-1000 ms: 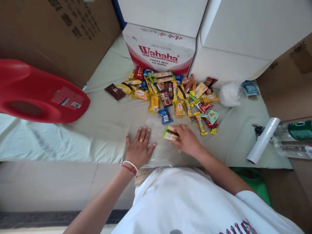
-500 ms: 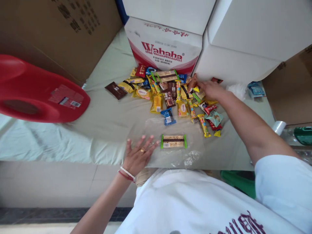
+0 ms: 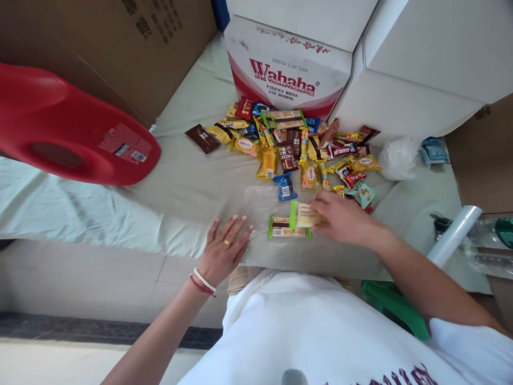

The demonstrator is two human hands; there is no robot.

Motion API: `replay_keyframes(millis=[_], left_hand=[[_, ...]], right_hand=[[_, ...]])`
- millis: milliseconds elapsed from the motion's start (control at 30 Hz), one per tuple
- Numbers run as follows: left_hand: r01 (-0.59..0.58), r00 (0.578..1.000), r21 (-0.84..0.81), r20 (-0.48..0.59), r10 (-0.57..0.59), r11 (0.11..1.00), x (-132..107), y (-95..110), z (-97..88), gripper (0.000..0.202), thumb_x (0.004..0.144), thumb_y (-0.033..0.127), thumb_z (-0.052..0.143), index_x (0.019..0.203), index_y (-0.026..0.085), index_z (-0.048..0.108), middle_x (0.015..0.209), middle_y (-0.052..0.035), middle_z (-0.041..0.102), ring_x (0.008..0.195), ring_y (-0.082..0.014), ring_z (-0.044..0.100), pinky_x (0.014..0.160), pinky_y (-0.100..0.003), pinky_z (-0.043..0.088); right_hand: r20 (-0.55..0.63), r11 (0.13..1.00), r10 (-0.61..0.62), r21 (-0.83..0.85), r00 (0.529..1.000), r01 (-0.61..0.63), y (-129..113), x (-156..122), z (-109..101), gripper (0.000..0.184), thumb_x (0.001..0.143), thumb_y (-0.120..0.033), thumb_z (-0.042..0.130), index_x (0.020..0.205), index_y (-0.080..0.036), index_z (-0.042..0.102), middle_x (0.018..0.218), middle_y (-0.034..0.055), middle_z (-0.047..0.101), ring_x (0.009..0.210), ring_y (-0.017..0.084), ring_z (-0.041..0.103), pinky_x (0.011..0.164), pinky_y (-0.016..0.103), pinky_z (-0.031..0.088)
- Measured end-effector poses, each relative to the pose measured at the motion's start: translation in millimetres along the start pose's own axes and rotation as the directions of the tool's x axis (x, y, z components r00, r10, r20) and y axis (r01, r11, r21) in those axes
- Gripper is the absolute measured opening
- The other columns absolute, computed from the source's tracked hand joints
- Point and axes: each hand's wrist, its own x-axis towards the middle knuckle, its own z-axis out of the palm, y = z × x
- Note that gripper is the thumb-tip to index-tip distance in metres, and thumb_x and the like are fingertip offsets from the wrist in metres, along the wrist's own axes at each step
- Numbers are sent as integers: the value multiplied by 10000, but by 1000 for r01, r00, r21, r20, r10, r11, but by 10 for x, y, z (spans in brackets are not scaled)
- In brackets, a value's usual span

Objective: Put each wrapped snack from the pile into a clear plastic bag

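My right hand (image 3: 340, 216) grips a wrapped snack bar (image 3: 303, 215) with a green end, slightly blurred by motion. It hovers over a second green-ended snack bar (image 3: 280, 232), which lies on a clear plastic sheet (image 3: 256, 206) near the table's front edge. My left hand (image 3: 226, 243) rests flat at the left side of that sheet, fingers spread, holding nothing. Beyond both hands spreads a pile of small wrapped snacks, among them a blue packet (image 3: 285, 187), a brown cocoa packet (image 3: 287, 156) and a mint-green packet (image 3: 363, 193).
A white and red Wahaha carton (image 3: 288, 69) stands behind the pile. At left is a large red plastic jug (image 3: 80, 128) beside a brown cardboard box (image 3: 100, 48). To the right are a crumpled white plastic bag (image 3: 399, 159), a roll of clear film (image 3: 455, 235) and a green stool (image 3: 395, 307).
My right hand has come back from the right side of the pile toward me, now carrying a green-ended snack bar over the one on the sheet. My left hand stays flat.
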Motion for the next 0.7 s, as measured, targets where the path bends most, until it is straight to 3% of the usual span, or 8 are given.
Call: replay_keyframes(millis=[100, 200, 300, 400, 467, 533, 600, 700], left_hand=[[-173, 983, -109, 48, 179, 979, -75, 58, -132, 614, 872, 64, 487, 1447, 278, 532, 1489, -75, 595, 1474, -223, 449, 1295, -508, 175], [-280, 926, -272, 176, 334, 921, -163, 115, -172, 559, 829, 107, 527, 1371, 234, 587, 1549, -117, 523, 1488, -258, 427, 1283, -531, 206], [-318, 912, -268, 174, 371, 909, -234, 166, -78, 443, 878, 180, 596, 1313, 263, 619, 1529, -132, 540, 1462, -287, 456, 1254, -559, 246], [-309, 943, -236, 47, 328, 921, -226, 222, 37, 270, 931, 193, 595, 1180, 276, 660, 1367, -96, 674, 1370, -265, 549, 1204, -520, 330], [-254, 963, -317, 8, 271, 914, -164, 254, 50, 188, 964, 184, 537, 1088, 249, 662, 1252, -80, 729, 1285, -240, 610, 1142, -463, 402], [-131, 986, -434, 41, 165, 891, -57, 261, 4, 198, 1001, 201, 457, 1036, 220, 651, 1118, -74, 756, 1143, -208, 673, 1037, -392, 475], [70, 990, -487, 140, -2, 871, 93, 234, -61, 258, 1028, 261, 399, 982, 204, 646, 933, -60, 743, 922, -182, 695, 871, -329, 521], [321, 937, -385, 263, -230, 865, 384, 144, -90, 331, 1020, 364, 399, 862, 201, 642, 759, -41, 668, 730, -187, 627, 717, -312, 495]], right_hand=[[150, 996, -43, -74, 988, 54, -368, 164, 362, 414, 818, -304, 784, 1199, -187, 677, 1150, 160, 634, 1058, 334, 626, 873, 438, 546], [124, 998, -61, -7, 990, 63, -305, 54, 516, 687, 828, -289, 792, 1447, -158, 524, 1400, 197, 534, 1270, 350, 537, 1036, 478, 495], [94, 968, -229, 126, 969, 216, -48, -448, 624, 864, 866, -361, 768, 1594, -207, 331, 1612, 165, 345, 1454, 315, 366, 1175, 495, 387], [121, 944, -308, 159, 943, 288, 156, -1031, 840, 655, 905, -326, 720, 1513, -269, 480, 1582, 116, 429, 1451, 292, 372, 1174, 516, 378], [31, 942, -292, 179, 956, 283, 221, -1265, 992, 388, 954, -255, 640, 1342, -272, 639, 1484, 113, 547, 1400, 283, 442, 1162, 540, 373], [-49, 909, -296, 292, 954, 297, 249, -1313, 1062, 226, 998, -246, 561, 1165, -251, 714, 1290, 107, 675, 1252, 253, 567, 1105, 498, 426], [-68, 855, -257, 450, 964, 259, 281, -1201, 1015, 237, 1036, -293, 494, 1061, -222, 719, 1067, 86, 729, 1030, 205, 653, 951, 382, 510], [-18, 832, -4, 554, 1000, 14, 380, -888, 799, 348, 1056, -402, 433, 999, -185, 699, 852, 52, 706, 785, 171, 655, 705, 270, 497]])
